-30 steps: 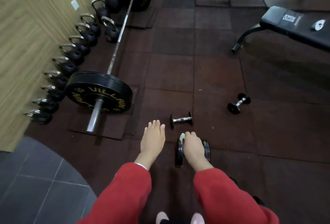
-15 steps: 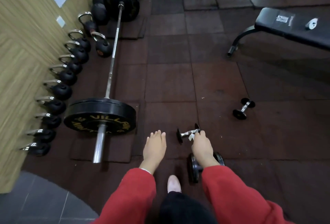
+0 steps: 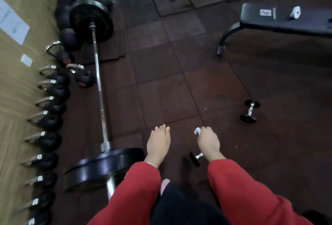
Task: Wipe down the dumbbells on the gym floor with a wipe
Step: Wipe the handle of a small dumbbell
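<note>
A: How many dumbbells?
B: 2 show. 1 dumbbell point(image 3: 250, 111) lies off to the right, and 1 near dumbbell point(image 3: 196, 158) is partly hidden under the right wrist.
A: Barbells?
B: 1 barbell point(image 3: 98, 84), with 2 plates in view.
A: Kettlebells along the wall point(image 3: 16, 84)?
B: About 12 kettlebells point(image 3: 53, 88); the far ones blur together, so I can't fix it exactly.
A: Benches, wipes, hands?
B: 1 bench point(image 3: 280, 20), 1 wipe point(image 3: 196, 131), 2 hands: left point(image 3: 158, 143) and right point(image 3: 208, 141).
</note>
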The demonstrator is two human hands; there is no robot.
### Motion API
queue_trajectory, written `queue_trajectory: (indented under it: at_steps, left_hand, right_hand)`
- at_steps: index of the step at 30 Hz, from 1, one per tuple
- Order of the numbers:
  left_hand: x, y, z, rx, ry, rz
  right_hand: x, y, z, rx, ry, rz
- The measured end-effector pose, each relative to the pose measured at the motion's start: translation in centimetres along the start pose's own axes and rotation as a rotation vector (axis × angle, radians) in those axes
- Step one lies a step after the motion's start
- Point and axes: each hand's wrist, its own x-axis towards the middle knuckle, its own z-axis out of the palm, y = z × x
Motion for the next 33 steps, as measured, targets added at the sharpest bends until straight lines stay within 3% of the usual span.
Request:
queue_trajectory:
  at_steps: [8, 15, 20, 29, 33]
  left_hand:
    - [10.5, 3.0, -3.9, 0.124, -0.141, 0.299]
    - [20.0, 13.3, -5.4, 0.275, -0.266, 0.545]
    - [25.5, 21.2, -5.3, 0.401, -0.246, 0.799]
    - [27.6, 29.6, -1.5, 0.597, -0.494, 1.105]
    - [27.4, 31.6, 0.7, 0.766, -0.631, 1.328]
  right_hand:
    - [5.9, -2.2, -1.9, 0.211, 0.047, 0.289]
    - [12.4, 0.7, -6.2, 0.379, 0.135, 0.601]
    - [16.8, 1.6, -9.3, 0.522, 0.209, 0.737]
    - [17.0, 3.9, -10.3, 0.787, 0.321, 1.116]
    - [16.8, 2.6, -8.8, 0.956, 0.376, 1.346]
